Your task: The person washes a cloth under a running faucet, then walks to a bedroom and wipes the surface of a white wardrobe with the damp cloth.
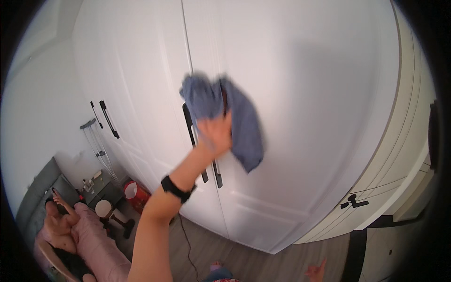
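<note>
My left hand (215, 134), blurred by motion, holds a blue-grey cloth (244, 127) up against the white wardrobe door (291, 117). The cloth bunches above the fingers and hangs loose on the right side. It overlaps the upper part of the long black door handles (189, 120), which sit along the seam between two doors. A black band circles my left wrist. Low at the right, my right hand (316, 271) shows only in part, with one finger stretched upward and nothing visible in it.
At the lower left a person lies on a bed with a pink cover (96, 235). Crutches (97, 145) lean on the wall beside a grey nightstand (103, 187). A red bin (136, 195) and a cable (188, 242) are on the floor. A cream door (376, 197) stands right.
</note>
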Demonstrator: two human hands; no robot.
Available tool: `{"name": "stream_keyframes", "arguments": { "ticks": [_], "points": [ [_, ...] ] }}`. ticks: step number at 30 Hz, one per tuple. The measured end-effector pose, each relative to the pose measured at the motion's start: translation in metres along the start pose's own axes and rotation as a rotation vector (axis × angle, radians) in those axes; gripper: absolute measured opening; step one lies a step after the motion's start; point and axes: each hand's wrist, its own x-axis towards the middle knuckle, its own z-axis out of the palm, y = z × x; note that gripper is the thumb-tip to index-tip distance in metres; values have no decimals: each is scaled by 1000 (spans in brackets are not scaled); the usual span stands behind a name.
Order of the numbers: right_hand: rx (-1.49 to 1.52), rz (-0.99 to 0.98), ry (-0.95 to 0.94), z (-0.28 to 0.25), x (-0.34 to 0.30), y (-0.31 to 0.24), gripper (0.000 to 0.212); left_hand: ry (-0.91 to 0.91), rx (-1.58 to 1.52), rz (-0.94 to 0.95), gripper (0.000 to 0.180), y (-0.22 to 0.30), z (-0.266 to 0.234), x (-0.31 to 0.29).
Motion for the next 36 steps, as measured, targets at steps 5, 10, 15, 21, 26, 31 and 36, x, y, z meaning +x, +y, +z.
{"name": "stream_keyframes", "arguments": {
  "ticks": [5, 10, 15, 21, 26, 31, 36],
  "points": [
    [-254, 85, -3, 3, -27, -42, 47, 480, 21, -42, 61, -80, -83, 150],
    [353, 20, 149, 56, -17, -5, 82, 544, 194, -84, 50, -141, -84, 187],
    [455, -36, 97, 105, -7, -51, 80, 626, -26, 53, 64, -138, -7, 66],
    [336, -166, 48, 115, -8, -170, 83, 407, -668, -194, 63, -131, 48, -44],
    [317, -199, 56, 126, -20, -192, 85, 240, -313, 0, 74, -147, 83, -144],
    [365, -122, 96, 137, -28, -196, 83, 239, -344, 20, 68, -176, 36, -37],
    [333, -156, 85, 156, -30, -205, 84, 679, -105, 15, 49, -160, 15, 17]
  ]
}}
